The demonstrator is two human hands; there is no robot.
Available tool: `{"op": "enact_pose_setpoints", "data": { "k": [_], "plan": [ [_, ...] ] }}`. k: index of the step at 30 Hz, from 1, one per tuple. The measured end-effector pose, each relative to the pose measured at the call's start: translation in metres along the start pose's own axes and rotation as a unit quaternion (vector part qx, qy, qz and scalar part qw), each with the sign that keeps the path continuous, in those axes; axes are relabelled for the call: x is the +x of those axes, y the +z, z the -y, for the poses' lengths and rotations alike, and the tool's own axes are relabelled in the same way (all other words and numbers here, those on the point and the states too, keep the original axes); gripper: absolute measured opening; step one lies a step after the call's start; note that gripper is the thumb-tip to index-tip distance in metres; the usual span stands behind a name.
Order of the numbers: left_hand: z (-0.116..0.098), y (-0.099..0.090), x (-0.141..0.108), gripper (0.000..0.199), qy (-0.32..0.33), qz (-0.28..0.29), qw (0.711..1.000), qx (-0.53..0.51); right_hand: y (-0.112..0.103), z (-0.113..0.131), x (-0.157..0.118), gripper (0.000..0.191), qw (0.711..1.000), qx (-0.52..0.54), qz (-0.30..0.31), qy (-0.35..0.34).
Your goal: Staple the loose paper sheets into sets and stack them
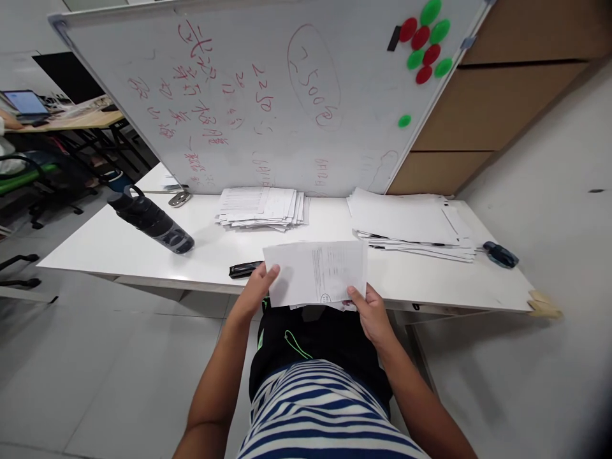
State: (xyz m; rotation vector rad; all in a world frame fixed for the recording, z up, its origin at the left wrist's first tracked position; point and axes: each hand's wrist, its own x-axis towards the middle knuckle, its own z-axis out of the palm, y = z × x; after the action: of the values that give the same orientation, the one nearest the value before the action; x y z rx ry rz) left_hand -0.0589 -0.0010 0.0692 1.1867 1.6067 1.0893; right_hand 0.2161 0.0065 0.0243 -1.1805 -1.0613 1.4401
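At the far left, a seated person (9, 150) is cut off by the frame. The left hand (258, 290) grips the paper (296, 274), thumb on top and the other fingers out of sight underneath; the black stapler (243, 270) beside it is partly covered. The paper spans both hands above the near edge of the bench (205, 255), long axis running left to right, small unreadable print on its right half. The right hand (375, 315) grips similarly, its fingers mostly hidden. Farther right lies a dark object (500, 254), hard to identify.
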Motion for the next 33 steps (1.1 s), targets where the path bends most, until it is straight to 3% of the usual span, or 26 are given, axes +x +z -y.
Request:
{"op": "enact_pose_setpoints", "data": {
  "k": [3, 7, 10, 13, 19, 25, 29, 31, 33],
  "plan": [
    [-0.003, 0.005, -0.001, 0.059, -0.027, 0.072, 0.993, -0.089, -0.004, 0.001, 0.003, 0.044, 1.000, 0.001, 0.018, -0.003],
    [-0.012, 0.009, 0.001, 0.044, 0.015, 0.032, 0.995, -0.098, -0.012, 0.019, 0.006, 0.042, 0.996, -0.081, 0.041, -0.003],
    [-0.019, 0.013, 0.002, 0.033, 0.090, 0.033, 0.992, -0.080, -0.014, 0.034, 0.007, 0.038, 0.987, -0.146, 0.045, -0.059],
    [-0.015, 0.022, 0.006, 0.026, 0.141, 0.023, 0.988, -0.063, -0.009, 0.029, 0.011, 0.032, 0.973, -0.192, 0.021, -0.123],
    [0.010, 0.034, 0.013, 0.025, 0.114, -0.024, 0.993, -0.016, -0.002, -0.008, 0.019, 0.024, 0.940, -0.246, -0.059, -0.229],
    [0.000, 0.034, 0.024, 0.034, 0.074, -0.052, 0.996, -0.012, -0.003, -0.004, 0.026, 0.029, 0.948, -0.231, -0.111, -0.190],
    [-0.004, 0.037, 0.044, 0.041, 0.066, -0.065, 0.992, 0.085, -0.001, -0.007, 0.040, 0.045, 0.938, -0.264, -0.151, -0.164],
    [0.001, 0.041, 0.052, 0.051, 0.079, -0.073, 0.976, 0.190, 0.000, -0.014, 0.049, 0.051, 0.906, -0.360, -0.156, -0.162],
    [0.009, 0.047, 0.054, 0.059, 0.096, -0.094, 0.941, 0.311, 0.001, -0.020, 0.054, 0.052, 0.856, -0.463, -0.152, -0.173]
  ]
}}
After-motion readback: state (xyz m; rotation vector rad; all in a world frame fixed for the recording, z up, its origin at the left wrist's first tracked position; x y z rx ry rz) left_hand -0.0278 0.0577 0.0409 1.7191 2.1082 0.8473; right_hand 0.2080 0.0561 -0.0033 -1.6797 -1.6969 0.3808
